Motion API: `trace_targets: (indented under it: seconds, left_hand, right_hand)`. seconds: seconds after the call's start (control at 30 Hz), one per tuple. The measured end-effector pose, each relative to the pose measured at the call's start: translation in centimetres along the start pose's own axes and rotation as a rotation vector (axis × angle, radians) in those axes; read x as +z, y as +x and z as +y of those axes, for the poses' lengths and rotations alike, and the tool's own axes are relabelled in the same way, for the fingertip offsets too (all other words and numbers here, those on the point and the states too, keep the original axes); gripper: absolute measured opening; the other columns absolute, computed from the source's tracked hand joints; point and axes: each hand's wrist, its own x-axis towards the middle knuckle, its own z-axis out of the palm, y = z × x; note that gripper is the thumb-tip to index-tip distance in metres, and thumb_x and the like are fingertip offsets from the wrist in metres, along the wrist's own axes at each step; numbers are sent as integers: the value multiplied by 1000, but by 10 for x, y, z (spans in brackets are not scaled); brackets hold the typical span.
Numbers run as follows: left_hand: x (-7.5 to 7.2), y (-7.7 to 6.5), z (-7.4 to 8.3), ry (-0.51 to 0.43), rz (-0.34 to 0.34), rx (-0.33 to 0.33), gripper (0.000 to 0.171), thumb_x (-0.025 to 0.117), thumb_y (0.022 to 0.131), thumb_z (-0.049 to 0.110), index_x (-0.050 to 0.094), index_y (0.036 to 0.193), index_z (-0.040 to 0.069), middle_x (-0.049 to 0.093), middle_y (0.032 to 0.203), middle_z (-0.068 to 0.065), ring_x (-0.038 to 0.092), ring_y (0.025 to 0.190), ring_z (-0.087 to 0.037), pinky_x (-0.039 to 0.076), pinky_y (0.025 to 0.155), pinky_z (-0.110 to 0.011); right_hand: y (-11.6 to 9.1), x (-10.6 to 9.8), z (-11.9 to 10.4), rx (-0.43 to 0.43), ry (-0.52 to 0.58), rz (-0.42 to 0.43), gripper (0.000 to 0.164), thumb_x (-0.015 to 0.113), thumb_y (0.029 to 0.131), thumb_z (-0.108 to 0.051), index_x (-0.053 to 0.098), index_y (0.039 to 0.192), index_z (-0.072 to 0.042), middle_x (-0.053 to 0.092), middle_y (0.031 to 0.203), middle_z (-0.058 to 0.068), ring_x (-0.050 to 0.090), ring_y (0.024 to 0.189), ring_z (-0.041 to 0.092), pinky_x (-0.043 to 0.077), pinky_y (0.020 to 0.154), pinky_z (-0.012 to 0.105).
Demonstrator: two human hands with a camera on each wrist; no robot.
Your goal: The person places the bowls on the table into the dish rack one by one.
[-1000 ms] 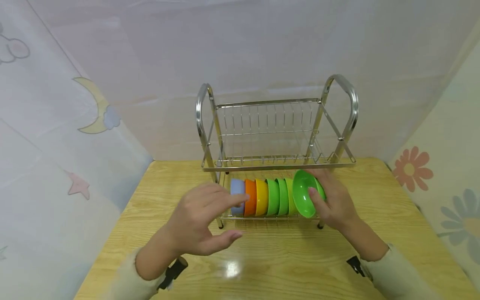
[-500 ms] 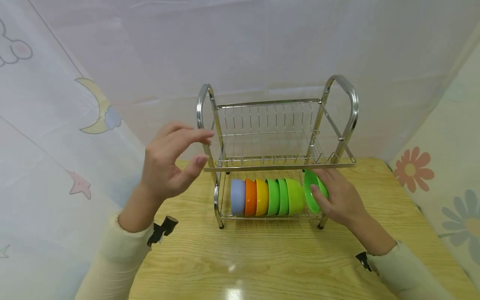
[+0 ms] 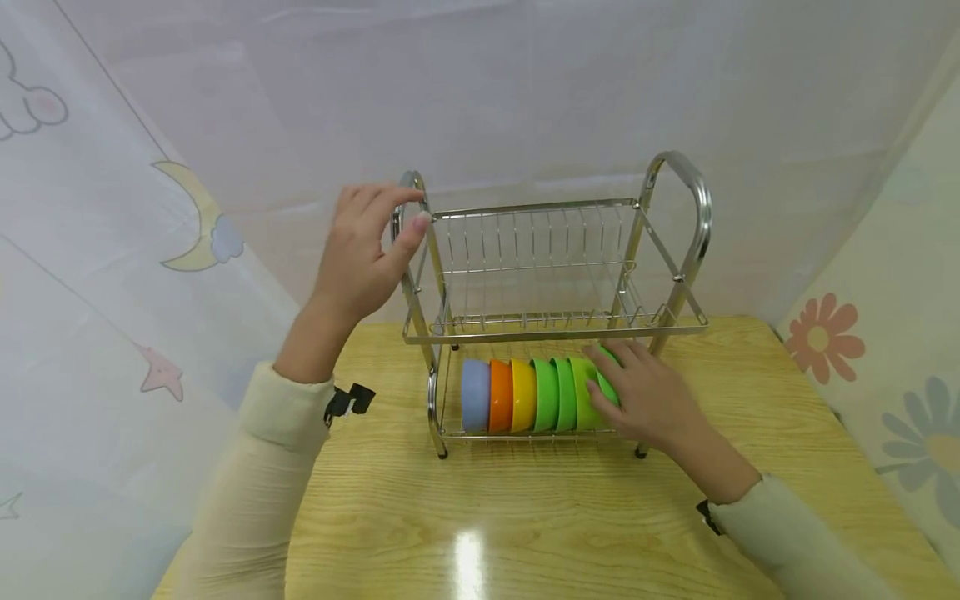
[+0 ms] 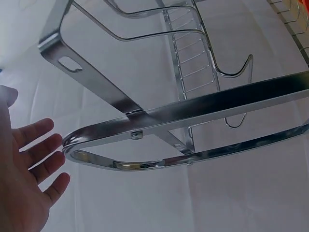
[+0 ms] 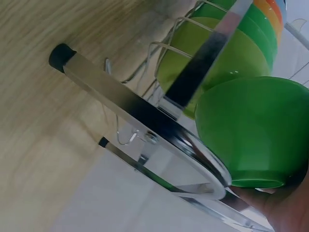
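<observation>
A green bowl [image 5: 251,130] is held by my right hand [image 3: 652,396] at the right end of the lower tier of a metal dish rack [image 3: 555,336]. Most of it hides behind that hand in the head view. Just left of it, a lime bowl [image 3: 582,400] ends a row of bowls standing on edge: blue [image 3: 475,396], orange [image 3: 500,396], yellow [image 3: 523,396] and two green. Beside the rack's upper left handle, my left hand [image 3: 360,250] is raised with fingers extended. In the left wrist view, its fingertips [image 4: 57,157] come right up to the curved tube.
The rack's upper tier [image 3: 532,237] has thin wire slots and curved side handles [image 3: 701,200]. It stands on a wooden table [image 3: 405,517]. Printed cloth [image 3: 300,108] hangs behind and at both sides.
My left hand has gone from in front of the blue bowl up to the rack's left handle. The green bowl in my right hand has turned on edge and moved left against the row.
</observation>
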Motion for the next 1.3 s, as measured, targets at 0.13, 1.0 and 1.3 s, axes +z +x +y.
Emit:
trace_targets:
  seconds: [0.13, 1.0, 1.3]
  left_hand:
    - [11, 2, -11, -4, -57, -101, 41, 53, 102, 33, 67, 125, 2, 59, 136, -18, 45, 124, -35, 35, 105, -49]
    - [30, 10, -21, 69, -162, -237, 48, 51, 106, 38, 56, 137, 2, 46, 155, -13, 34, 148, -26, 24, 123, -47]
    - [30, 7, -20, 75, -160, -232, 48, 53, 106, 38, 55, 139, 3, 45, 155, -13, 32, 149, -26, 23, 123, -48]
  right_hand:
    - [2, 11, 2, 14, 22, -21, 47, 56, 96, -33, 57, 137, -9, 60, 129, 21, 59, 114, 44, 55, 85, 61]
    - [-13, 52, 16, 0, -99, -61, 59, 37, 108, -46, 54, 141, 0, 58, 135, 26, 60, 118, 42, 47, 101, 58]
    - [-14, 47, 14, 11, -65, -58, 53, 41, 108, -39, 54, 139, 3, 55, 140, 28, 57, 123, 43, 46, 101, 57]
